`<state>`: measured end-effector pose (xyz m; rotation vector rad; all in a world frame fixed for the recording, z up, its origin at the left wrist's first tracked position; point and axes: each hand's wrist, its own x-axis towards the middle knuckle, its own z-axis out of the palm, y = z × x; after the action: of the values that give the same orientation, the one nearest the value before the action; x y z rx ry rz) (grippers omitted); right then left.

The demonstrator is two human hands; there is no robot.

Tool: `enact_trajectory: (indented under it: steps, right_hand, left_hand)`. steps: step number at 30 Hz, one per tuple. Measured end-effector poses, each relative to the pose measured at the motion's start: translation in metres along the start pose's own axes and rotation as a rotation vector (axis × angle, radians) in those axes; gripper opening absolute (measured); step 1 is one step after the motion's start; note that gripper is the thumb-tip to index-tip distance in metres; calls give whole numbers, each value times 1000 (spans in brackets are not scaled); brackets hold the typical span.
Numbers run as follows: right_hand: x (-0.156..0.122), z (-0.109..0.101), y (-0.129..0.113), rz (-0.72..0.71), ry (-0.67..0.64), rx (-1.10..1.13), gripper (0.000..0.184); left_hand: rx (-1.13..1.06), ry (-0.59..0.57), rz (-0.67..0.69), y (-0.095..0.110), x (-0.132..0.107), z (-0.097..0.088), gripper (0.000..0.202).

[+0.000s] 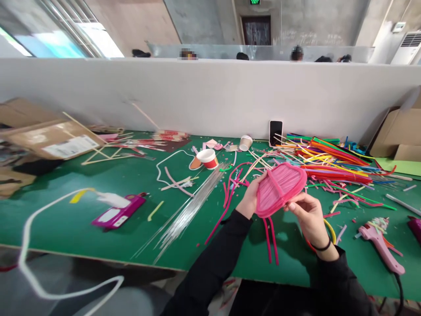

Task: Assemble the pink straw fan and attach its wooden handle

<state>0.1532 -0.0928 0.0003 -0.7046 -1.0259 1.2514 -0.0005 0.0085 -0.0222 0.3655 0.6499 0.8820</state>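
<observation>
My left hand grips the left edge of a flat, rounded pink pipe-cleaner piece, its fingers partly hidden behind it. The piece is tilted above the table and has a raised band across its middle. My right hand pinches its lower right edge between thumb and fingers. Below the piece, two pink pipe cleaners extend toward the front edge; whether they join it I cannot tell. A pink glue gun lies right of my right hand. Left of my left arm lies a bundle of thin metal wires.
The green table bears colourful pipe cleaners at the back right, a phone, a paper cup and a purple box. A cardboard box stands left. A white partition runs behind; heads show beyond.
</observation>
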Motion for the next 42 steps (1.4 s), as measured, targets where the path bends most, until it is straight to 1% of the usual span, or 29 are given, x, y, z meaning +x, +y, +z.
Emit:
enact_trajectory:
  steps: [2, 4, 6, 8, 11, 13, 15, 20, 24, 26, 29, 31, 33, 35, 37, 39, 42]
  right_hand:
    - [-1, 4, -5, -24, 39, -48, 15]
    - [-3, 9, -9, -51, 67, -70, 14]
    - [-3, 14, -12, -75, 77, -68, 16]
    - [-4, 17, -13, -73, 73, -73, 17]
    - [-3, 17, -13, -2, 56, -52, 17]
    - [-3, 16, -12, 61, 39, 7, 20]
    - [-2, 14, -11, 87, 38, 48, 22]
    - [2, 13, -16, 37, 114, 28, 26]
    - [1, 10, -27, -3, 100, 33, 28]
    - [-1, 9, -33, -21, 69, 20, 27]
    - [-4, 7, -37, -38, 53, 9, 25]
    - [-5, 5, -37, -57, 85, 27, 29]
    - [-4, 1, -35, -74, 144, 49, 35]
    - [0, -5, -30, -65, 220, 52, 38]
    - [6, -14, -23, -30, 319, 41, 35]
    - [14, -24, -16, -5, 417, 35, 33]
    - [24, -40, -6, -31, 499, 11, 33]
  left_hand:
    - [8, 0, 15, 0, 1, -1, 38]
    - [14, 27, 31, -1, 3, -3, 31]
    - [13, 35, 31, -1, 5, -4, 26]
    - [5, 15, 25, -2, 7, -5, 25]
    - [-14, 1, 40, -4, 9, -7, 27]
    - [-12, 23, 31, -4, 10, -7, 29]
    - [-9, 56, 22, -3, 9, -6, 29]
    - [-44, 96, 90, 0, 9, -2, 20]
    - [-75, 98, 148, 1, 8, 3, 14]
    - [-90, 90, 173, 3, 5, 6, 14]
    - [-103, 69, 212, 6, -3, 10, 23]
    - [-117, 50, 264, 9, -9, 11, 25]
    - [-140, 17, 341, 12, -14, 13, 25]
    - [-153, -35, 425, 13, -18, 14, 26]
    - [-150, -91, 481, 13, -21, 15, 27]
    - [-132, -119, 496, 11, -22, 14, 25]
    - [-38, -93, 465, 6, -23, 14, 28]
